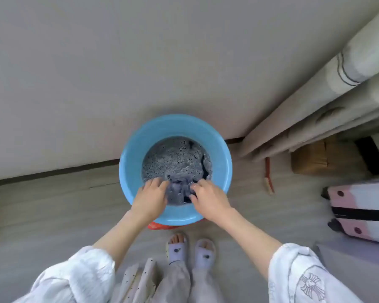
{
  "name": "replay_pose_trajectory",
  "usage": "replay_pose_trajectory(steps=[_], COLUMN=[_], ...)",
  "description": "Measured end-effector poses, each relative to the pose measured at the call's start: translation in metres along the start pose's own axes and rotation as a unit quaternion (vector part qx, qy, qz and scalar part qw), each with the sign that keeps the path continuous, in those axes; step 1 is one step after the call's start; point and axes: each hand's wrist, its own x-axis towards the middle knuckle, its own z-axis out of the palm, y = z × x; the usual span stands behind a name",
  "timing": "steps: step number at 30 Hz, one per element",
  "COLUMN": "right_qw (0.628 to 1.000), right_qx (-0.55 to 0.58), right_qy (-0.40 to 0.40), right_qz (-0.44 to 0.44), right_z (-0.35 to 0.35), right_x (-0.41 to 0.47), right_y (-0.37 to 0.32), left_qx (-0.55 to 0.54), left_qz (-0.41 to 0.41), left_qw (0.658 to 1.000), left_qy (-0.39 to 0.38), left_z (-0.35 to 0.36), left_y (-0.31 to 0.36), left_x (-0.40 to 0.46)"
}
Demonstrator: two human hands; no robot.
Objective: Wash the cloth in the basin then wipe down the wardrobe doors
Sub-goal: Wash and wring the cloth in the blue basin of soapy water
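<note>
both hands, left hand point(150, 194) and right hand point(208, 196), pinch the bunched cloth point(177, 193) at the near side of the basin point(222, 154), in sudsy water; rough scrubbing could slop water onto the floor point(53, 206), or tip the basin

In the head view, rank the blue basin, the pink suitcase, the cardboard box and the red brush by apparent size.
1. blue basin
2. pink suitcase, though the frame cuts it off
3. cardboard box
4. red brush
</note>
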Motion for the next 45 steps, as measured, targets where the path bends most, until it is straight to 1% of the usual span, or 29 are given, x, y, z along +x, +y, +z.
replay_pose_trajectory(steps=[1, 2, 5, 7, 10, 12, 15, 16, 17, 18, 20, 22, 23, 24, 26, 29, 30, 32, 34, 36, 37, 39, 40, 43, 45], right_qw=[1.000, 1.000, 0.998, 0.996, 0.996, 0.997, 0.989, 0.984, 0.981, 0.981, 0.988, 0.982, 0.975, 0.971, 0.975, 0.979, 0.977, 0.976, 0.979, 0.979, 0.976, 0.963, 0.957, 0.964, 0.967], right_qx=[-0.008, -0.011, -0.016, -0.016, -0.032, -0.022, 0.006, 0.012, 0.006, -0.012, -0.077, -0.159, -0.193, -0.215, -0.206, -0.202, -0.206, -0.183, -0.168, -0.165, -0.175, -0.237, -0.259, -0.234, -0.223], right_qy=[-0.003, 0.000, -0.005, -0.020, -0.011, 0.036, 0.137, 0.171, 0.194, 0.192, 0.109, 0.014, 0.007, 0.010, 0.026, 0.007, 0.032, 0.111, 0.103, 0.091, 0.098, 0.089, 0.088, 0.102, 0.067], right_qz=[0.003, 0.011, 0.057, 0.087, 0.080, 0.068, 0.062, 0.045, 0.019, -0.015, -0.077, -0.099, -0.106, -0.104, -0.079, -0.040, -0.031, -0.030, -0.056, -0.080, -0.088, -0.098, -0.096, -0.068, -0.100], right_z=[0.005, 0.015, 0.035, 0.051, 0.059, 0.056, 0.051, 0.052, 0.054, 0.057, 0.063, 0.065, 0.065, 0.065, 0.065, 0.077, 0.078, 0.074, 0.065, 0.060, 0.060, 0.063, 0.063, 0.056, 0.059], right_x=[0.012, 0.032, 0.070, 0.089, 0.103, 0.113, 0.127, 0.129, 0.128, 0.125, 0.116, 0.111, 0.111, 0.111, 0.116, 0.121, 0.122, 0.125, 0.127, 0.129, 0.127, 0.123, 0.123, 0.124, 0.125], right_y=[-0.001, -0.002, 0.001, 0.006, 0.015, 0.021, 0.032, 0.034, 0.035, 0.035, 0.032, 0.033, 0.032, 0.030, 0.023, 0.011, 0.010, 0.018, 0.026, 0.030, 0.031, 0.031, 0.032, 0.032, 0.027], left_qx=[0.015, 0.004, -0.005, 0.005, 0.025, 0.014, -0.022, -0.027, -0.019, -0.005, 0.033, 0.062, 0.071, 0.076, 0.076, 0.079, 0.075, 0.078, 0.085, 0.093, 0.100, 0.114, 0.124, 0.160, 0.179], left_qz=[0.003, 0.003, 0.032, 0.044, 0.053, 0.056, 0.051, 0.052, 0.057, 0.067, 0.099, 0.128, 0.133, 0.129, 0.108, 0.081, 0.077, 0.057, 0.033, 0.058, 0.075, 0.084, 0.079, 0.045, 0.023], left_qw=[1.000, 1.000, 0.999, 0.998, 0.997, 0.994, 0.980, 0.974, 0.971, 0.971, 0.972, 0.974, 0.975, 0.976, 0.978, 0.985, 0.987, 0.989, 0.990, 0.986, 0.984, 0.983, 0.983, 0.983, 0.982], left_qy=[-0.002, 0.007, 0.038, 0.042, 0.050, 0.088, 0.193, 0.220, 0.230, 0.230, 0.211, 0.175, 0.164, 0.159, 0.160, 0.128, 0.122, 0.112, 0.107, 0.127, 0.129, 0.121, 0.106, 0.078, 0.062], left_z=[0.003, 0.014, 0.037, 0.053, 0.058, 0.055, 0.044, 0.042, 0.041, 0.043, 0.052, 0.062, 0.064, 0.064, 0.058, 0.054, 0.054, 0.053, 0.052, 0.051, 0.052, 0.058, 0.059, 0.066, 0.066], left_y=[-0.001, -0.006, -0.007, -0.009, -0.012, -0.013, -0.016, -0.017, -0.017, -0.018, -0.023, -0.030, -0.034, -0.037, -0.040, -0.040, -0.040, -0.042, -0.047, -0.046, -0.044, -0.041, -0.037, -0.028, -0.026], left_x=[0.010, 0.025, 0.059, 0.077, 0.093, 0.100, 0.108, 0.109, 0.109, 0.108, 0.103, 0.098, 0.097, 0.097, 0.097, 0.097, 0.096, 0.097, 0.099, 0.098, 0.098, 0.097, 0.096, 0.094, 0.093])
